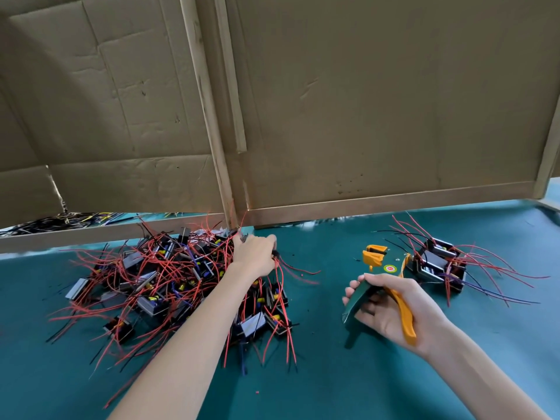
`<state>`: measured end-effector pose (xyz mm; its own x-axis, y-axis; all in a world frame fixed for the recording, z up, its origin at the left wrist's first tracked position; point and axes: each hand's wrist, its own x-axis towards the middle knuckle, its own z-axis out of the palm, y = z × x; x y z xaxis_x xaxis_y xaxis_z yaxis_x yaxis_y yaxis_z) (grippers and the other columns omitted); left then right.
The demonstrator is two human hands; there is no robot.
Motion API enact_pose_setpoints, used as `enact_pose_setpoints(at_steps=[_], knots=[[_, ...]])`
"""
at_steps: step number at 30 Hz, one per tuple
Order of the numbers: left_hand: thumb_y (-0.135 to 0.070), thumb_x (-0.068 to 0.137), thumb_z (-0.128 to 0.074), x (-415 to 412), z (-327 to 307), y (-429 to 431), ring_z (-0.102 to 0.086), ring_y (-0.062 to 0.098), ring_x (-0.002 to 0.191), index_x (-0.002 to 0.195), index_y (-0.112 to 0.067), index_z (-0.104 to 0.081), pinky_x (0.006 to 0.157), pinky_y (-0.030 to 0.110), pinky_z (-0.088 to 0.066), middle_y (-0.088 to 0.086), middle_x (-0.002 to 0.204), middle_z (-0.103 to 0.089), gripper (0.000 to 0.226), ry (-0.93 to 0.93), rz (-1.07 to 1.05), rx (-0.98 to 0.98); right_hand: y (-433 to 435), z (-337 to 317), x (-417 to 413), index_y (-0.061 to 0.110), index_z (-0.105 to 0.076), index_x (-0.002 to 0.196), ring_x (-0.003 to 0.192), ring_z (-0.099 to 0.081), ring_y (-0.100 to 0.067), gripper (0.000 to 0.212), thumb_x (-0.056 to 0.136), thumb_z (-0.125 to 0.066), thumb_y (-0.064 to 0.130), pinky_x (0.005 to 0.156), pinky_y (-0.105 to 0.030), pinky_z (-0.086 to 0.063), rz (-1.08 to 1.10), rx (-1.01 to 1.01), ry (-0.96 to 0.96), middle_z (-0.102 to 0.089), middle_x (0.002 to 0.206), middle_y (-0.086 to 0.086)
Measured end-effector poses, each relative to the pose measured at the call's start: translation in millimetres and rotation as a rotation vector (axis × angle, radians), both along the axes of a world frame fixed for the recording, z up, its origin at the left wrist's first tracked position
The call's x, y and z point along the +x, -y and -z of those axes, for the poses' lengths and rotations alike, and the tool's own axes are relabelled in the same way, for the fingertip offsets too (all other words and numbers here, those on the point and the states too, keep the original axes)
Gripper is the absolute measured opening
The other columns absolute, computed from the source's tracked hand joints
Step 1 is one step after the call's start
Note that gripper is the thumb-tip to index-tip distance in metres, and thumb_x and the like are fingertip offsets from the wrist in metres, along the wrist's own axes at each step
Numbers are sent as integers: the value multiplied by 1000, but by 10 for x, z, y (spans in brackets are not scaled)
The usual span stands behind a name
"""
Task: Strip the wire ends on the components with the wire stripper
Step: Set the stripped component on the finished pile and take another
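A big heap of black components with long red and black wires [169, 277] lies at the left on the green table. My left hand [257, 256] reaches over the heap's far right edge and grips one component, whose red wires trail out to the right of the fist. My right hand [391, 307] holds the wire stripper [385, 277] by its green and orange handles, its orange jaws pointing away from me above the table. A small group of components with red, black and blue wires [436, 265] sits to the right of the stripper.
A cardboard partition with wooden strips [363, 116] stands along the back of the green table [333, 383]. Under its left part lies a bundle of black and yellow wires [60, 221]. Small bits of cut insulation dot the cloth.
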<state>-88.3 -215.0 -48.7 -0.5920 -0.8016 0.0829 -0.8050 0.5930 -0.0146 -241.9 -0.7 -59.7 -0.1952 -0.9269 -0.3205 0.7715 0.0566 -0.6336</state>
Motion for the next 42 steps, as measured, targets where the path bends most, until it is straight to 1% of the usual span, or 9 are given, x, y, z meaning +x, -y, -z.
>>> enact_pose_setpoints(at_steps=[4, 11, 18, 23, 28, 30, 35, 40, 42], knots=[[-36, 98, -51, -27, -41, -143, -53, 22, 84, 108, -16, -43, 111, 42, -21, -7, 73, -55, 24, -338, 126, -31, -4, 2, -2, 0, -58, 87, 70, -68, -33, 17, 72, -60, 5, 61, -43, -60, 4, -5, -7, -65, 79, -19], [-27, 95, -59, -43, -414, -597, -52, 6, 87, 104, -20, -45, 79, 13, -41, -2, 100, -53, 17, -932, 388, 70, -1, 6, 3, 0, -59, 87, 71, -69, -34, 18, 70, -61, 5, 62, -45, -60, 16, -2, 1, -67, 78, -19], [-24, 94, -59, 113, -396, -840, -58, 15, 84, 113, -21, -48, 81, 25, -47, 1, 102, -56, 21, -779, 296, 148, 3, 10, 19, -1, -59, 87, 71, -68, -34, 17, 71, -60, 4, 62, -46, -61, 18, 13, 18, -66, 78, -19], [-27, 96, -54, 141, -163, -959, -67, 20, 58, 86, -18, -39, 49, 25, -53, 1, 100, -47, 20, -767, 4, 428, 4, 23, 14, 0, -58, 87, 76, -67, -34, 16, 72, -59, 4, 63, -45, -61, 16, 11, 15, -66, 80, -19], [-15, 98, -46, 105, -187, -959, -70, 39, 79, 100, -1, -57, 82, 39, -56, 10, 102, -56, 18, -756, -152, 949, 3, 40, -6, 0, -59, 87, 74, -68, -34, 16, 72, -60, 5, 63, -46, -60, 15, 9, 19, -66, 80, -19], [-3, 95, -46, 125, -232, -947, -67, 38, 80, 118, 8, -55, 77, 33, -57, 10, 124, -46, 27, -744, -107, 1067, 4, 41, -12, 1, -59, 86, 77, -67, -35, 16, 71, -60, 5, 63, -45, -61, 19, 12, 18, -66, 81, -19], [4, 90, -58, 169, -137, -917, -67, 22, 94, 114, 2, -63, 89, 18, -50, 2, 112, -57, 25, -562, 178, 871, 7, 53, -25, 0, -59, 86, 78, -67, -35, 14, 72, -60, 5, 64, -46, -61, 23, 16, 18, -67, 81, -19], [-15, 90, -66, 119, -44, -934, -67, 9, 59, 96, -8, -75, 61, 16, -53, 0, 66, -70, 13, -719, 199, 578, 12, 43, -20, 0, -59, 85, 78, -67, -34, 15, 71, -60, 6, 63, -45, -60, 25, 17, 14, -67, 81, -19], [-25, 92, -63, 104, -88, -932, -67, 2, 77, 101, -14, -76, 73, 11, -48, -4, 81, -75, 19, -790, 230, 475, 12, 31, -16, 1, -59, 86, 76, -68, -34, 15, 71, -60, 6, 62, -44, -60, 26, 13, 8, -66, 80, -18]])
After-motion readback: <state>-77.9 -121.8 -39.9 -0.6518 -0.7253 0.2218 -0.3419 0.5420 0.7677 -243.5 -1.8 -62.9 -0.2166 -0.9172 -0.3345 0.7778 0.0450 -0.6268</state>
